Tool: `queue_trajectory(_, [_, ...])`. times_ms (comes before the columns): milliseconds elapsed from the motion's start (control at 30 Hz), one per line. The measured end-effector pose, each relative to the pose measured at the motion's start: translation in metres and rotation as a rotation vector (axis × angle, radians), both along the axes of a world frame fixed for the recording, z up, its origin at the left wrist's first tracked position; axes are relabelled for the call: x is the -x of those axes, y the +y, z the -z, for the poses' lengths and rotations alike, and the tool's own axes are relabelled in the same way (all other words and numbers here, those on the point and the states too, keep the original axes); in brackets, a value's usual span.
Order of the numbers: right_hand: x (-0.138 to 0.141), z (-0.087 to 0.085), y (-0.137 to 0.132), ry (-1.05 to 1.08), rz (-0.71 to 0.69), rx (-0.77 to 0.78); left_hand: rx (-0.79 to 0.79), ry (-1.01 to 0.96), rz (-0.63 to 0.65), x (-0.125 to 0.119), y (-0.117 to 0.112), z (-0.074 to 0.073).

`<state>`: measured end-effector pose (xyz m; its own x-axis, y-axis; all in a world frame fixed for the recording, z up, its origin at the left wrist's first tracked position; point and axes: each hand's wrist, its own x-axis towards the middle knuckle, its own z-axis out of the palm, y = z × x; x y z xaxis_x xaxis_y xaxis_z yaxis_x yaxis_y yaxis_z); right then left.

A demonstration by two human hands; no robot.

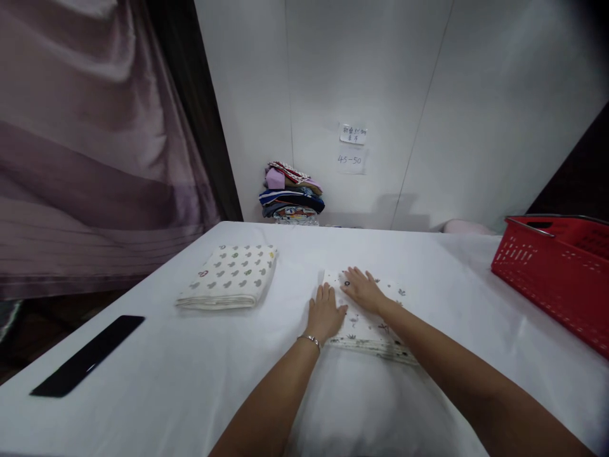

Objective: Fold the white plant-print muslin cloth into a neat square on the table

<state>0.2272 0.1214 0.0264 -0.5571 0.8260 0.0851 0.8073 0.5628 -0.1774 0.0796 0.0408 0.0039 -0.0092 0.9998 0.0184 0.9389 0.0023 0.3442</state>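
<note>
A folded white cloth (366, 327) with small dark printed figures lies on the white-covered table (228, 381) in front of me. My left hand (327, 312), a bracelet at its wrist, lies flat along the cloth's left edge with fingers pointing away. Across the cloth's upper part rests my right hand (364, 289), palm down, fingers stretched to the left. Neither hand grips anything. My right forearm hides part of the cloth's right side. To the left sits another folded cloth (233, 273), cream with rows of grey motifs, apart from both hands.
A flat black strip (90, 355) lies near the table's left edge. The red plastic basket (556, 273) with a metal handle stands at the right. Beyond the far edge rises a pile of folded fabrics (291, 193) against the wall. Paper notes (353, 160) hang there; a pinkish curtain (95, 139) hangs left.
</note>
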Motion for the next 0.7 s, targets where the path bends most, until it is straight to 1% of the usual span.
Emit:
queue_trajectory(67, [0.028, -0.001, 0.006, 0.025, -0.078, 0.036, -0.008, 0.001, 0.000, 0.000, -0.001, 0.000])
queue_trajectory(133, [0.046, 0.002, 0.013, 0.030, -0.113, 0.083, -0.014, 0.004, 0.001, 0.000, -0.001, 0.000])
queue_trajectory(233, [0.056, 0.014, 0.022, 0.035, -0.103, 0.139, -0.008, 0.011, -0.002, 0.001, -0.001, 0.001])
queue_trajectory(300, [0.055, 0.021, 0.025, 0.048, -0.097, 0.145, -0.002, 0.009, -0.004, 0.001, 0.000, 0.001])
queue_trajectory(367, [0.054, 0.024, 0.026, 0.060, -0.102, 0.145, -0.001, -0.002, -0.003, 0.001, 0.000, 0.001])
queue_trajectory(433, [0.054, 0.021, 0.026, 0.066, -0.099, 0.154, -0.001, -0.014, -0.005, 0.000, -0.001, 0.000])
queue_trajectory(567, [0.049, 0.011, 0.020, 0.047, -0.091, 0.184, 0.027, -0.051, -0.009, 0.000, 0.001, -0.002])
queue_trajectory(633, [0.036, 0.008, 0.013, 0.036, -0.070, 0.160, 0.043, -0.103, -0.006, 0.004, 0.003, -0.002])
queue_trajectory(700, [0.012, 0.010, 0.001, 0.020, -0.014, 0.127, 0.031, -0.196, -0.008, 0.012, 0.003, 0.001])
